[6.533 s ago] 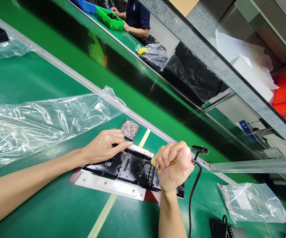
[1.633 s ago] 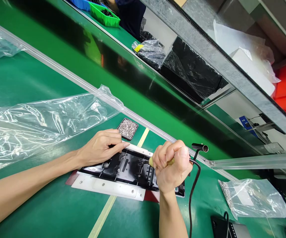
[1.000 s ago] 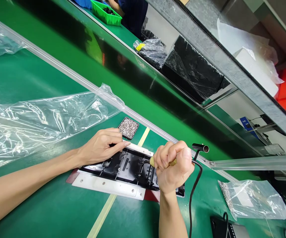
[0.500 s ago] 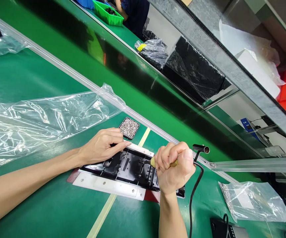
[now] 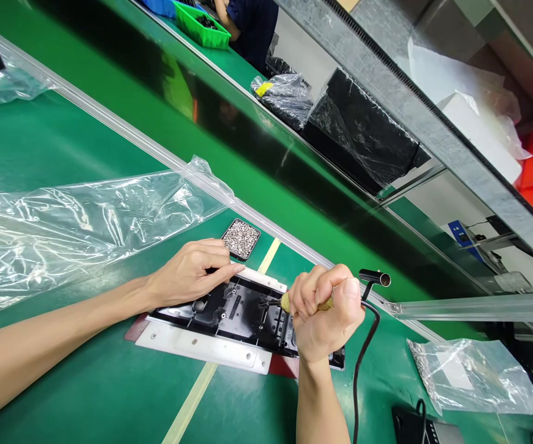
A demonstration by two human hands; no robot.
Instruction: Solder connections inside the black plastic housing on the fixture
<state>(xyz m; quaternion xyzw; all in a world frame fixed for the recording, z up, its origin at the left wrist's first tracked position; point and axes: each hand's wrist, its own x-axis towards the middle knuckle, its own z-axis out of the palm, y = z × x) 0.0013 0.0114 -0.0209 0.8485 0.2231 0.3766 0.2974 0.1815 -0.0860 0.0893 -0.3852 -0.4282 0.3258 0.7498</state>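
Note:
A black plastic panel (image 5: pixel 241 311) lies in a white fixture (image 5: pixel 202 345) on the green bench. My left hand (image 5: pixel 192 271) rests flat on the panel's far left edge and presses it down. My right hand (image 5: pixel 324 311) is closed in a fist round the yellow grip of a corded electric screwdriver (image 5: pixel 287 301), whose tip touches the panel's middle. The tool's black cord (image 5: pixel 359 357) runs down past my wrist. A small black tray of silver screws (image 5: pixel 241 238) sits just beyond my left hand.
A large clear plastic sheet (image 5: pixel 63 228) covers the bench at left. A clear bag (image 5: pixel 470 373) lies at right, a black box (image 5: pixel 414 425) near the bottom edge. Beyond the conveyor rail, another person (image 5: pixel 248 24) works beside a green bin (image 5: pixel 202 28).
Almost nothing: both hands stay on the panel and the screwdriver stays at the same spot; only the view has shifted slightly.

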